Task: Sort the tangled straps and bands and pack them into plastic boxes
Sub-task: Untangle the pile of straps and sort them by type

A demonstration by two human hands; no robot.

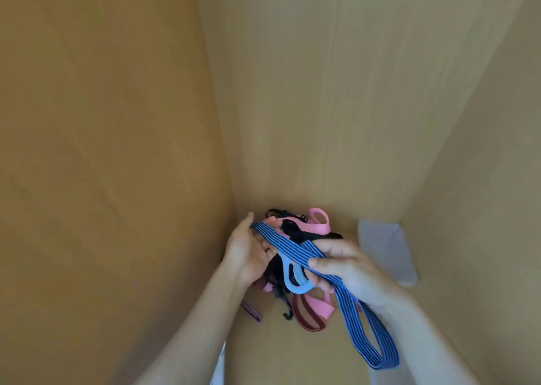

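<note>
A blue band with dark stripes [292,248] stretches between both hands above a tangled pile of straps [295,232]. My left hand [248,253] pinches its upper end. My right hand [348,267] grips its middle, and the rest of the band hangs down in a long loop towards the lower right. In the pile lie pink bands [317,222], a light blue band [294,285], a dark red band [307,317], black straps with a hook [288,314] and a purple strap [251,311]. A clear plastic box [386,250] stands to the right of the pile.
Everything sits on a wooden shelf floor [281,352] enclosed by wooden walls at the left [117,150], back and right. Part of something pale and clear shows at the bottom edge [218,367].
</note>
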